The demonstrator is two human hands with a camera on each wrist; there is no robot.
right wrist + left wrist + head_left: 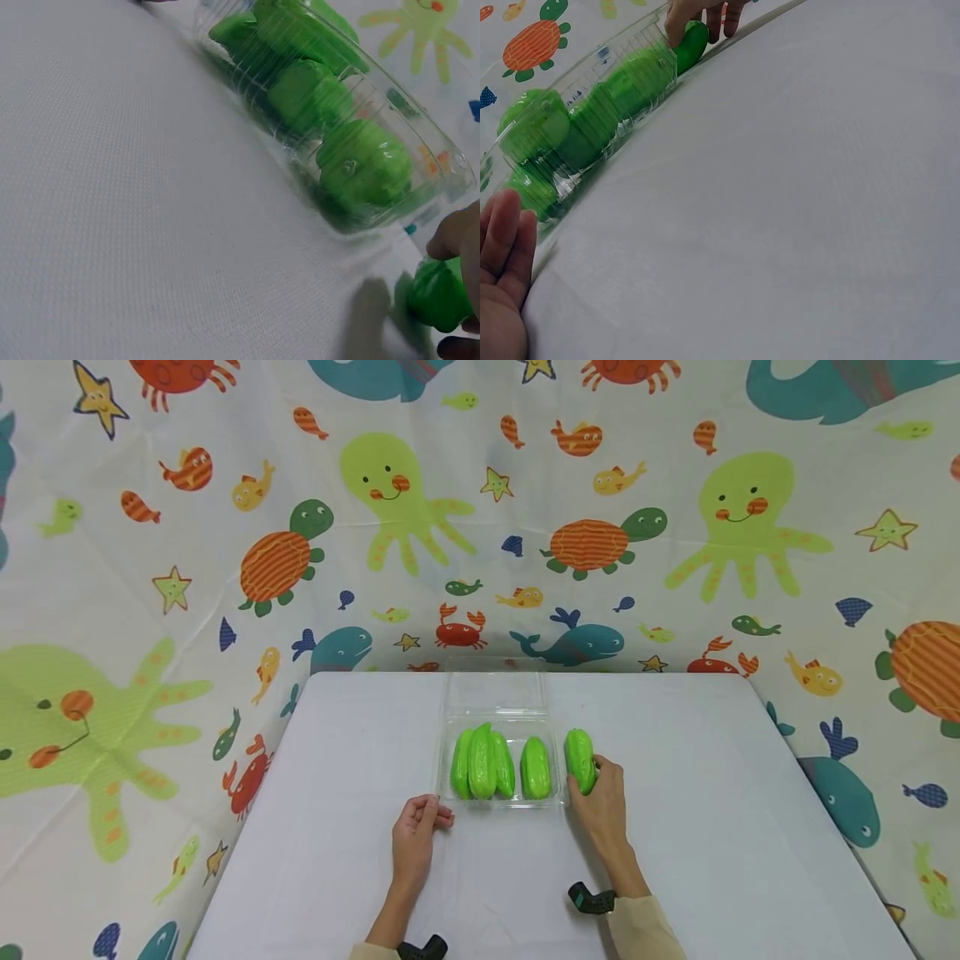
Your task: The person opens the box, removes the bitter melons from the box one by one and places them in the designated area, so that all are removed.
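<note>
A clear plastic box [525,802] with its lid [495,692] folded back stands on the table. Several bright green, bumpy cucumbers [482,762] lie in it, bunched at the left, with one cucumber [536,768] apart at the right. Just outside the box's right wall, my right hand [602,802] grips another green cucumber [579,756] between thumb and fingers. The right wrist view shows that cucumber's rounded end [439,296] under the fingers. My left hand [416,837] rests by the box's near left corner, its fingers [502,232] relaxed and holding nothing.
A white cloth covers the table [337,735]. Behind and beside it hangs a sheet [465,477] printed with sea animals. The open lid reaches the table's back edge. Black wrist cameras [591,898] sit on both forearms.
</note>
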